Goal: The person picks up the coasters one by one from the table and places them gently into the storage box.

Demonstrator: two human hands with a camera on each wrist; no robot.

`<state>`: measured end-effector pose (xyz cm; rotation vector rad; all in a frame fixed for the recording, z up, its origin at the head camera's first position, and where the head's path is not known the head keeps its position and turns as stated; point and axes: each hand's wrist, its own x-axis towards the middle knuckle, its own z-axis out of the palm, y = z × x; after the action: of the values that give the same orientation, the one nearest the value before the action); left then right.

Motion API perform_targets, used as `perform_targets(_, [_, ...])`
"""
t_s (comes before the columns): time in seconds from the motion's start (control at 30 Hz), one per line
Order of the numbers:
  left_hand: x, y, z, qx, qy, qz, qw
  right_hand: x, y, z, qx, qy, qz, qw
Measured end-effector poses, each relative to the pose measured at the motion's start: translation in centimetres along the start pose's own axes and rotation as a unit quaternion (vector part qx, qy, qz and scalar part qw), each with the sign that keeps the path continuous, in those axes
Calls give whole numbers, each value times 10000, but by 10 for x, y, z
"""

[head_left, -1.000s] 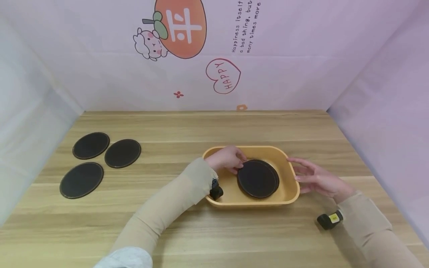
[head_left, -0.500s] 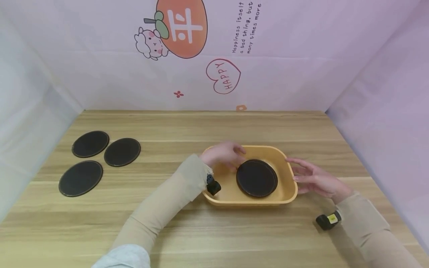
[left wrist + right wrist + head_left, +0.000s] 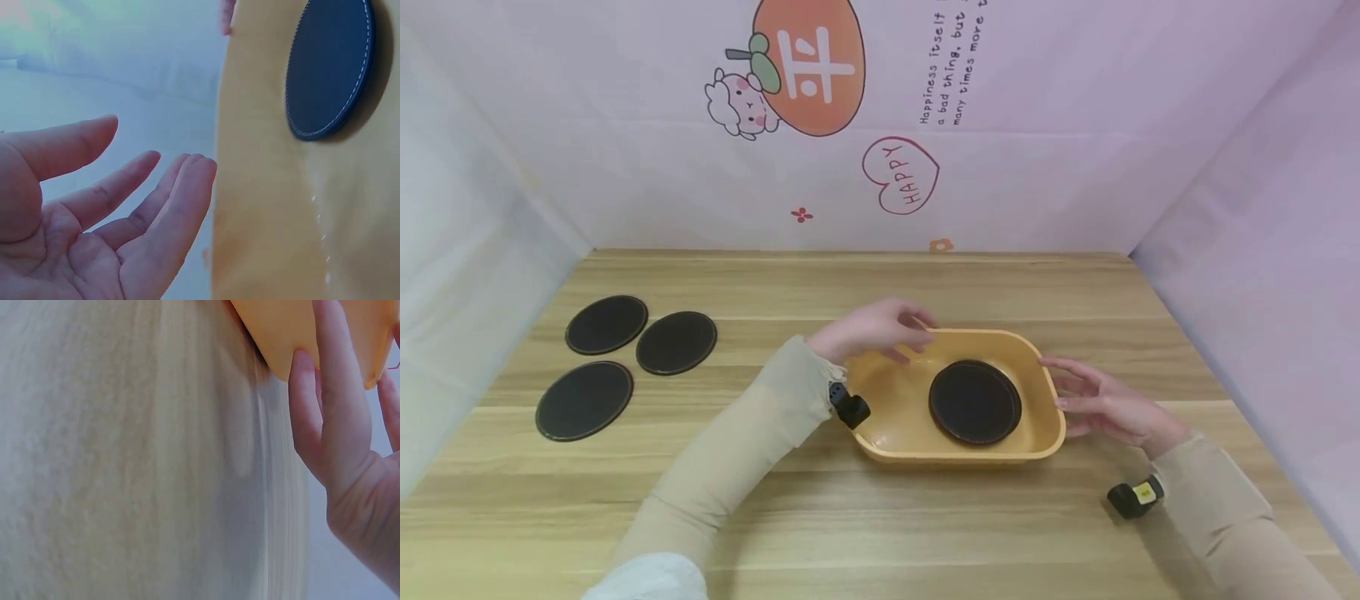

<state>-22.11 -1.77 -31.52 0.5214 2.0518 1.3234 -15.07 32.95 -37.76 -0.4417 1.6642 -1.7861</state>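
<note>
Counted in sight: four black coasters point(image 3: 976, 402), three on one wooden table point(image 3: 925, 533) and one in a single yellow tub point(image 3: 955, 457); whether more lie under that one cannot be told. Hands: one left hand point(image 3: 876, 327), one right hand point(image 3: 1108, 404). Wrist cameras point(image 3: 1126, 502): two. Beige sleeves point(image 3: 775, 408): two. Printed on one back cloth point(image 3: 1037, 183): one orange fruit point(image 3: 842, 92), one small animal point(image 3: 727, 102), one outlined heart point(image 3: 900, 177), two flowers point(image 3: 802, 215)

Black disc point(image 3: 975, 402) with pale edge stitching point(image 3: 364, 69); plain orange-yellow tub point(image 3: 891, 408); light-brown, wood-grained surface point(image 3: 865, 533); beige sleeves point(image 3: 752, 442); white backdrop point(image 3: 1037, 183) bearing a red heart outline point(image 3: 901, 175).
</note>
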Motion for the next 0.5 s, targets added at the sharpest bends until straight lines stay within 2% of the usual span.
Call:
perform_targets(0.23, [-19,0,-20,-160,150,64,9997,-1,0,1,-162,44,-24,9999])
perform_targets(0.5, [-31,-21,-34,-134,375,-101,9992,-1,1,0,-43,-111,-144,9998])
